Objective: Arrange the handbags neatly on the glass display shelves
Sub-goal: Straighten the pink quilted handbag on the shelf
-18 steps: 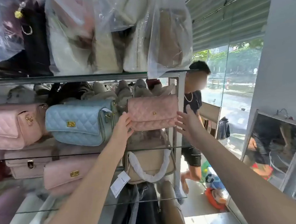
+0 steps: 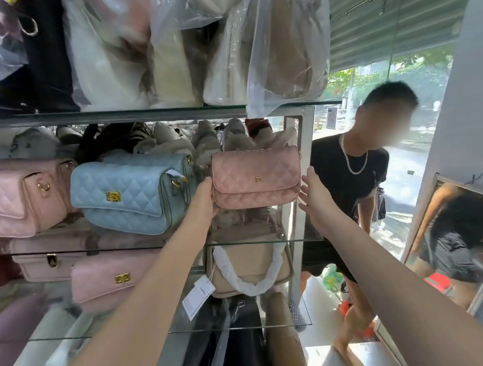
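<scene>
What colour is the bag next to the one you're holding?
Light blue, quilted, with a gold clasp; the head view shows it.

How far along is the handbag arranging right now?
Partly done. The quilted light-blue handbag and pale pink quilted bag already sit on the middle glass shelf. In hand: the dusty-pink quilted flap bag, left hand at one end, right hand open beside the other. Left: setting it down.
</scene>
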